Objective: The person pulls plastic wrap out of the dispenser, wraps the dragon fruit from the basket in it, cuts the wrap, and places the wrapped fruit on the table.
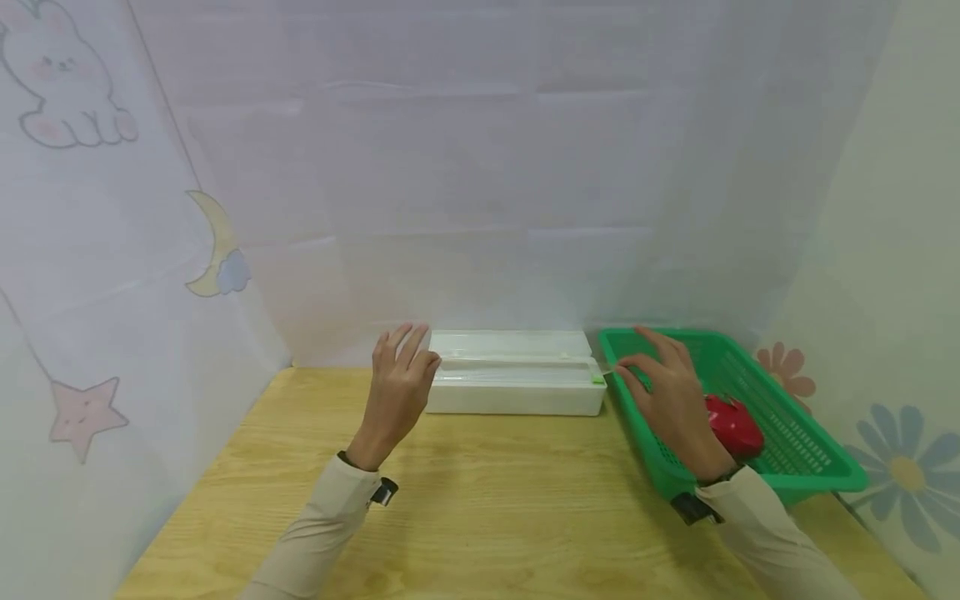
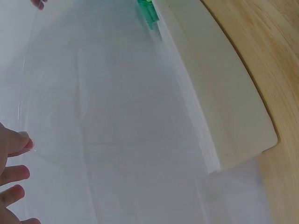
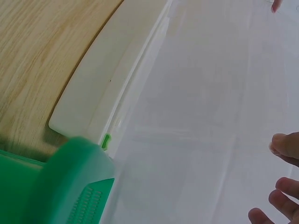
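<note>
A white cling film dispenser (image 1: 517,400) stands at the back of the table, its lid (image 1: 510,343) raised. A small green slide cutter (image 1: 597,379) sits at its right end. Clear cling film (image 2: 56,107) stretches out of the dispenser between both hands, its outline faint. My left hand (image 1: 400,383) pinches one corner of the film between thumb and index finger, the other fingers spread. Level with it, my right hand (image 1: 670,400) pinches the other corner near the basket; in the right wrist view, its fingertips (image 3: 280,144) meet at the film's edge.
A green plastic basket (image 1: 810,479) stands close to the dispenser's right end, partly under the right forearm. It holds a shiny red, rounded item (image 1: 735,429). The wooden table (image 1: 487,500) meets a pale sheet-covered wall (image 1: 465,167) behind the dispenser.
</note>
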Motion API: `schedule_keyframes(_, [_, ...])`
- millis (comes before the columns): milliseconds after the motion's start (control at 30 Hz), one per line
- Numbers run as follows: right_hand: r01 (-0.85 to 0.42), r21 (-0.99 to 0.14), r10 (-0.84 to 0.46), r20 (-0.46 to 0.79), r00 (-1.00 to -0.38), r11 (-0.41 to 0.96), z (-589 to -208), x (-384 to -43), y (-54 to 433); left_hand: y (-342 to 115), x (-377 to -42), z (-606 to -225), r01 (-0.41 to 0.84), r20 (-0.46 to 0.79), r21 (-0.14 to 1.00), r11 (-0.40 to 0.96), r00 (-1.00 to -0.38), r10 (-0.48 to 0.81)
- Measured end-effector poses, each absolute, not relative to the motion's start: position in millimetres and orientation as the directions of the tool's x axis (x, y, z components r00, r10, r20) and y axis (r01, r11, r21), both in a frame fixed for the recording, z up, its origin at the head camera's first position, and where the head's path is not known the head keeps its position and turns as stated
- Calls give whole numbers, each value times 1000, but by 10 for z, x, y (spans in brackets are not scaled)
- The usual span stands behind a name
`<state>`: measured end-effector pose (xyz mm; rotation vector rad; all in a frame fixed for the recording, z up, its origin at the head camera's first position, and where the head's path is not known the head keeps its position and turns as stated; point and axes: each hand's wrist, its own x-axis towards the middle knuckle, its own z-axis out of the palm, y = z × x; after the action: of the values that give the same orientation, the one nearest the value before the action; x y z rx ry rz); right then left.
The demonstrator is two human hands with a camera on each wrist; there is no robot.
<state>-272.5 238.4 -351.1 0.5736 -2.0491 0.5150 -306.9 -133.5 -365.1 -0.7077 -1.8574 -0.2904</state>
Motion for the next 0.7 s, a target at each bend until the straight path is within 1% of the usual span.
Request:
schedule_keyframes(167, [-601,-125,-197,876,-440,789,-3513,-2707,2391,-1336,-3050,-3635,593,906,-135,794,-250,341])
schedule_keyframes(267, [-614,-109,-200,889,-412,782,-3509,-2704,2384,-1346,-3034,-3627,589,909,-141,795,-241,339])
schedule_keyframes(500, [-618,-80,-190,914,-358,782,-3503,-2694,2378,-1338,-3000,-3582,595,908,-145,790,-237,345])
schedule_keyframes(567, [-624,-73,-192,918,-347,778,-3507,-2696,2381,-1338,-2991,-3566,594,907,-144,791,-240,346])
schedule_keyframes(700, [-618,-67,-200,915,-352,783,-3507,-2685,2405,-1332,-2971,-3539,590,902,-140,795,-256,349])
